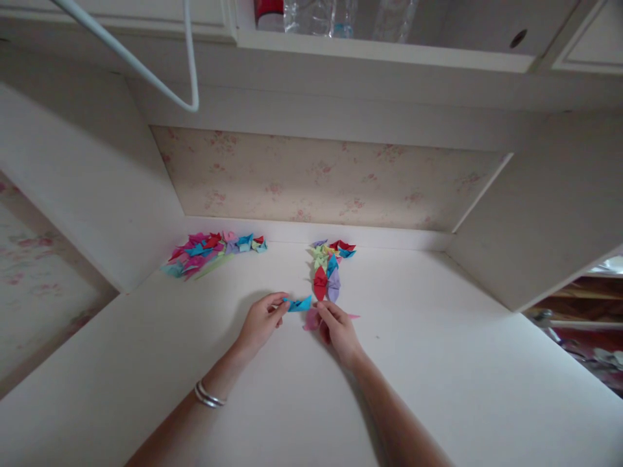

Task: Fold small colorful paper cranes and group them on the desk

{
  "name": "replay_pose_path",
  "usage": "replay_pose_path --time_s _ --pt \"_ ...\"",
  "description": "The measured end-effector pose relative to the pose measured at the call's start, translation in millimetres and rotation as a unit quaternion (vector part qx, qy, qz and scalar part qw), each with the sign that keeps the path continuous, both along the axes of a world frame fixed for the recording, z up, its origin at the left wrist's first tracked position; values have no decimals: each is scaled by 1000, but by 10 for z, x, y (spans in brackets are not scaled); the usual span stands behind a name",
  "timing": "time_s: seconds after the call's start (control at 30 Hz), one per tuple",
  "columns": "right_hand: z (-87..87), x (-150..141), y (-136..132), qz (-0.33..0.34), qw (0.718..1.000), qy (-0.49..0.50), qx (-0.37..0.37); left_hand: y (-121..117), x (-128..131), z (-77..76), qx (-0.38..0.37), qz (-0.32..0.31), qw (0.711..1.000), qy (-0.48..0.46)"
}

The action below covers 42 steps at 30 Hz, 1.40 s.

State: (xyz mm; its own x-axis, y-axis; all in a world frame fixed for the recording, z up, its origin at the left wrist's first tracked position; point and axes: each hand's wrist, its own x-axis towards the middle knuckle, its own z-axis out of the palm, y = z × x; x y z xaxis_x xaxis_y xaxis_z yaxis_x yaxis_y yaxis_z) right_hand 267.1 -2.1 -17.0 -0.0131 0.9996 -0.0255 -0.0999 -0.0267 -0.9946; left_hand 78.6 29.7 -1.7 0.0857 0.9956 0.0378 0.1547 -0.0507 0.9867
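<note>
Between the thumb and fingers of my left hand (263,319) is a small blue origami paper piece (300,304), pointed at its right end. My right hand (337,329) is closed in a pinch close to that point; whatever its fingertips grip, if anything, is hidden. Pink folded paper (311,319) shows on both sides of the right hand, partly covered by it. Just beyond the fingertips lie a red origami piece (320,283) and a lilac one (333,285). They form the near end of a cluster with green, yellow and blue pieces.
A heap of mixed origami pieces (197,250) lies at the back left of the white tabletop (233,402). White side panels and a floral back wall (321,178) enclose it. Overhead, a shelf holds clear plastic bottles (309,16), and a white bent tube (141,74) hangs down.
</note>
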Motion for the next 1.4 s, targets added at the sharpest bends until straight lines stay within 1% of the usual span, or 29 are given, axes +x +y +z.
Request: replay_pose_path --time_s 0.13,0.3,0.4,0.57,0.87,1.13,1.4 --pt "-15 -8 21 -2 1000 -5 -1 -59 58 -67 -21 -26 999 -21" --pt "-31 -12 36 -1 1000 -7 -7 -64 54 -137 -14 0 1000 -21" --pt "-12 -13 30 3 1000 -8 -8 -63 50 -137 -17 12 999 -45" --pt "-14 -18 33 -7 1000 -6 -8 -76 75 -121 -33 5 996 -87" --pt "-86 1 40 -5 1000 -17 2 -100 90 -49 -49 8 995 -90" --pt "-105 18 47 4 1000 -30 -3 -79 66 -78 -43 -8 992 -116" --pt "-104 29 44 9 999 -36 3 -68 69 -108 -38 -14 992 -120"
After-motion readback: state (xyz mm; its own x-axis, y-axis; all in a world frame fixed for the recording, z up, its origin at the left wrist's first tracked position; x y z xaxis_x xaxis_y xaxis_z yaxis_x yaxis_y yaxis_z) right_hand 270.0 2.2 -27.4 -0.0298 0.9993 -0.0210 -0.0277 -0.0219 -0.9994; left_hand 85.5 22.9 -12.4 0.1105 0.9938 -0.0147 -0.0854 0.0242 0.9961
